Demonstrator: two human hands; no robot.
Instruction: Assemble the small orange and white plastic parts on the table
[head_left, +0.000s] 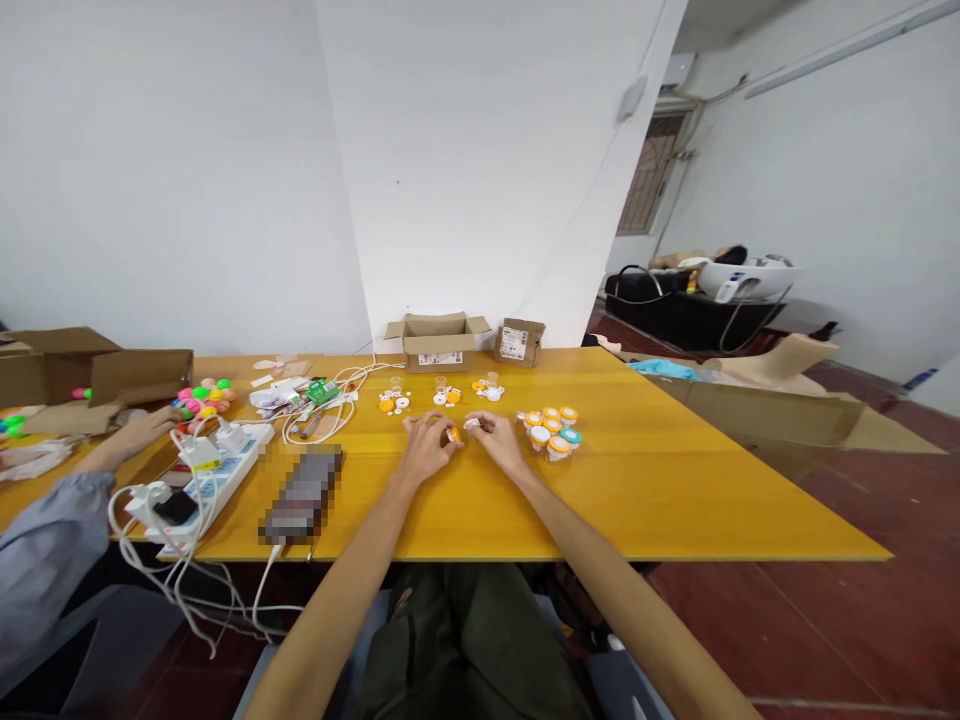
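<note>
Left hand has its fingers pinched on a small orange piece, right hand is pinching a little white bit with reddish marks, the two nearly meeting just above the desk. Bunch of lidded cups sits just right of them, open cardboard box behind.
</note>
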